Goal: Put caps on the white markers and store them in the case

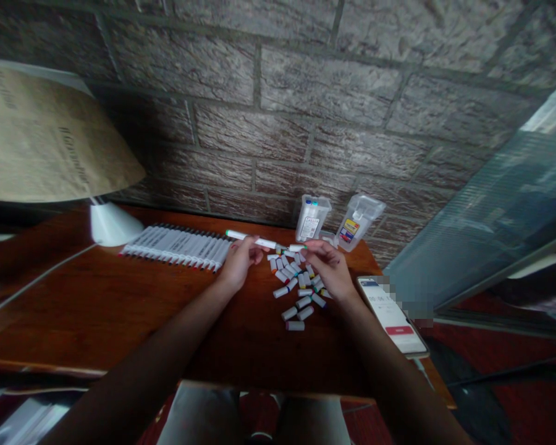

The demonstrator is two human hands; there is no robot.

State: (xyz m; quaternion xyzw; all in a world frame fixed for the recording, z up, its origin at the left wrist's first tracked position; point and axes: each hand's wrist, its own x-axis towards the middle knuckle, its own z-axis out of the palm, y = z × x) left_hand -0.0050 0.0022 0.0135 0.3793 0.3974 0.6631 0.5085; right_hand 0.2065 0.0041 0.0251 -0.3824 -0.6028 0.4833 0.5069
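Markers and caps on table (97, 309).
Left hand (238, 262) grips white marker (252, 238) level, end toward right hand (330, 269), which pinches a cap (297, 248); loose caps (296, 290) between both hands, within reach; row of markers (176, 246) left of left hand.

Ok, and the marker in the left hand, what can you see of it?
The marker is a slim white barrel, plastic by its look, with a green end pointing left. It is held nearly level above the table, just behind the pile of loose caps. The left hand pinches it near the middle. Its right end points toward a cap held in the right hand, apparently not touching it.
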